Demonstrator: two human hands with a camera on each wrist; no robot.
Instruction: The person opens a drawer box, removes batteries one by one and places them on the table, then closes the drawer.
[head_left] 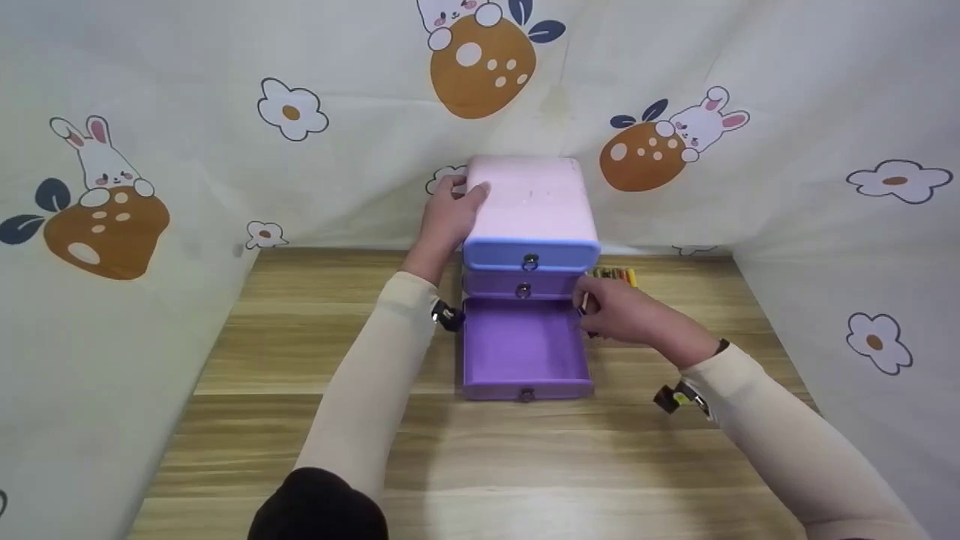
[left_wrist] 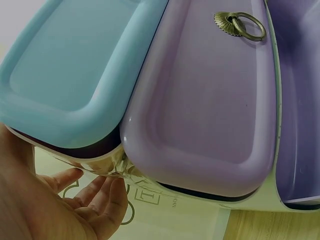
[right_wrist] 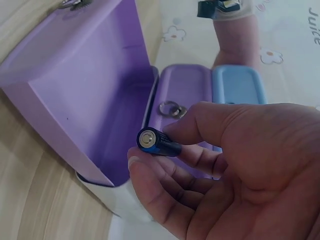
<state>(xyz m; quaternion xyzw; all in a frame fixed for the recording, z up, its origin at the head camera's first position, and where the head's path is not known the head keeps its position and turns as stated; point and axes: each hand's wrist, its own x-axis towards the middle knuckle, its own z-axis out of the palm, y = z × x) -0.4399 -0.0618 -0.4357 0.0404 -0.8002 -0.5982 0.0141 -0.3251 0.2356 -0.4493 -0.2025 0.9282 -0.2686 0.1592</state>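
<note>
A small drawer cabinet (head_left: 529,199) with a pink top stands against the back wall. Its bottom purple drawer (head_left: 525,345) is pulled out, and the inside that shows holds nothing. Above it, the middle purple drawer (left_wrist: 205,100) and the top blue drawer (left_wrist: 70,65) are pushed in. My left hand (head_left: 450,214) rests on the cabinet's upper left edge, thumb on top and fingers along the side. Beside the pulled-out drawer's right wall, my right hand (right_wrist: 225,165) pinches a dark battery (right_wrist: 159,142) between thumb and fingers, its metal end facing the wrist camera.
A row of small coloured sticks (head_left: 624,275), partly hidden by the right hand, lies right of the cabinet. Ring pulls (head_left: 526,394) hang on the drawer fronts. Printed cloth (head_left: 360,180) encloses the wooden table (head_left: 315,330) at the back and sides.
</note>
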